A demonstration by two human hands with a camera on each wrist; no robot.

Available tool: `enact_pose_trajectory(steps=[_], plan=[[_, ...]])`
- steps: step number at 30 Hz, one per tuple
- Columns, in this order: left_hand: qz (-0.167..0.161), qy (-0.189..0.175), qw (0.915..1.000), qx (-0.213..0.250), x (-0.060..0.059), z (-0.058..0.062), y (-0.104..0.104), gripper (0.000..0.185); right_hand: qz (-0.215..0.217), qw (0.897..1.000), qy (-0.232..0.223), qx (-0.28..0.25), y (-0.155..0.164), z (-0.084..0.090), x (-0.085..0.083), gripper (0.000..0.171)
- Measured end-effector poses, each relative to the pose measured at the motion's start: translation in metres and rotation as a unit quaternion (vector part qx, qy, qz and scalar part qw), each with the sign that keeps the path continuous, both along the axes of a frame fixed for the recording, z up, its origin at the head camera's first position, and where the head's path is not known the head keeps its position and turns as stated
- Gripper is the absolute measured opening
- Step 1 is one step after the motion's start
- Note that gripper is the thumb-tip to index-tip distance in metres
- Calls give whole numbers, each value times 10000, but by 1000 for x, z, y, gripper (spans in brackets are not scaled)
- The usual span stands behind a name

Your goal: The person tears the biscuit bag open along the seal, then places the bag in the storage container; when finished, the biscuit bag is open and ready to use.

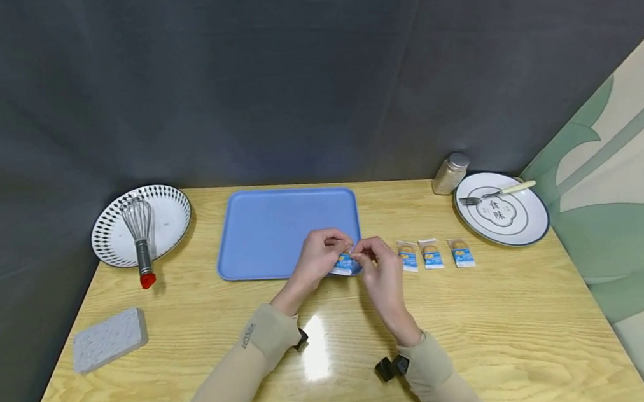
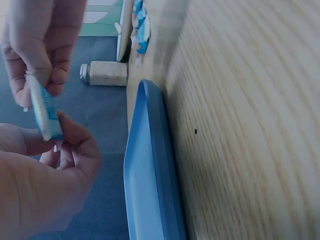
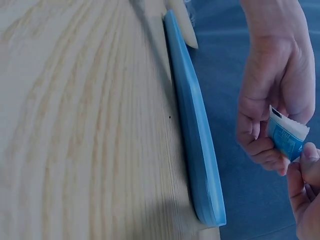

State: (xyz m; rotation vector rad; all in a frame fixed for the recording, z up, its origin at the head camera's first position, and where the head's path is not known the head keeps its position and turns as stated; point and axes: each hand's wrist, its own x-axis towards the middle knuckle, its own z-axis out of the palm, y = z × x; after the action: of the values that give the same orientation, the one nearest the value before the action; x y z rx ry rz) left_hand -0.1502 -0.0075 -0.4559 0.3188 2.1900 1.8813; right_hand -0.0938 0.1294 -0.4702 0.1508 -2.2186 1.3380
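Observation:
Both hands hold one small blue-and-white biscuit packet (image 1: 343, 265) above the front right corner of the blue tray (image 1: 278, 230). The left hand (image 1: 317, 257) grips one end of the packet with thumb and fingers. At the other end the right hand (image 1: 385, 275) pinches the wrapper's edge between thumb and forefinger. In the left wrist view the packet (image 2: 47, 112) spans the gap between the hands, held up off the table. Whether the wrapper is torn cannot be made out. Similar packets lie right of the tray: one packet (image 1: 408, 257), a second packet (image 1: 431, 255) and a third packet (image 1: 461, 254).
A whisk (image 1: 139, 233) lies on a patterned plate (image 1: 170, 208) at the left, with a grey sponge-like block (image 1: 110, 339) in front. At the back right stand a spice jar (image 1: 450, 174) and a plate (image 1: 522, 228) bearing a fork (image 1: 499, 192). A dark curtain (image 1: 288, 76) backs the table.

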Motion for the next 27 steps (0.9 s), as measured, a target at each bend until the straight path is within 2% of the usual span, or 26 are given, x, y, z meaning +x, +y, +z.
enact_pose_trajectory(steps=[5,17,27], plan=[[141,319,9983,-471,-2,-4,-2,15,214,9997,24,88,-3,-1,5,17],[325,749,9933,-819,-4,-6,4,12,409,9991,-35,-46,-1,-7,11,18],[447,727,9927,-847,-1,-7,5,11,537,9985,-61,29,0,-8,14,18]])
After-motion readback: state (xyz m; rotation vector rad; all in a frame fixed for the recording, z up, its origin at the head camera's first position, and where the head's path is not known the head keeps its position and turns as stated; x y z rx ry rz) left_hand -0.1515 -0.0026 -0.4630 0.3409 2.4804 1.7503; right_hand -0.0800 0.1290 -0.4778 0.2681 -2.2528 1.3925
